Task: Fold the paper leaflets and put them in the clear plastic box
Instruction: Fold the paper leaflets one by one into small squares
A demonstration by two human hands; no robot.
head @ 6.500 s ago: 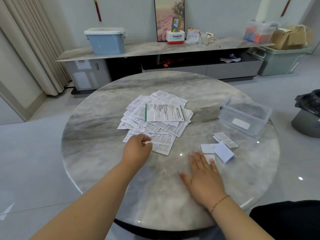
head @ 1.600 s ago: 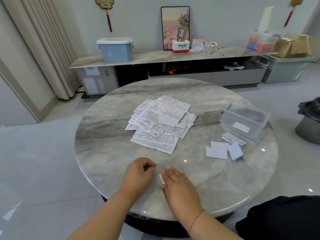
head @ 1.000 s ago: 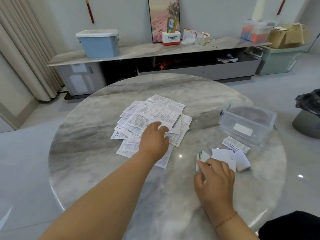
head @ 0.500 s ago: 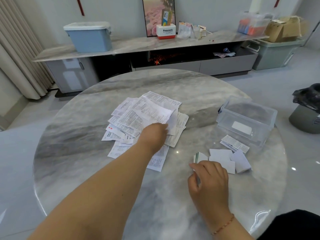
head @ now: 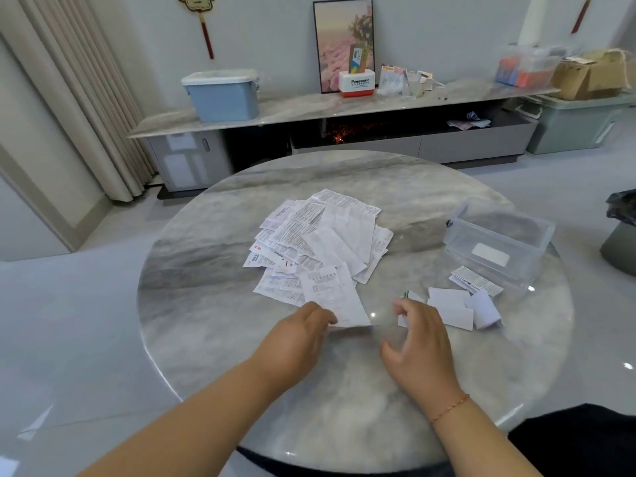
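Note:
A heap of unfolded printed leaflets (head: 320, 235) lies at the middle of the round marble table (head: 206, 304). My left hand (head: 299, 335) pinches the near edge of one leaflet (head: 335, 297) pulled to the front of the heap. My right hand (head: 418, 342) hovers just right of it, fingers loosely curled, holding nothing. Several folded leaflets (head: 461, 306) lie in a small cluster beyond my right hand. The clear plastic box (head: 499, 235) stands open at the table's right side, with a white label on its front wall.
Behind the table runs a low marble-topped cabinet (head: 309, 111) with a blue lidded bin (head: 223, 94), a picture and small boxes. Storage tubs (head: 578, 122) stand at the far right, a dark bin (head: 621, 235) right of the table, curtains at left.
My left hand has drawn one leaflet from the heap toward the table's near side. My right hand has let go of the folded leaflet by the cluster and moved left toward the drawn leaflet.

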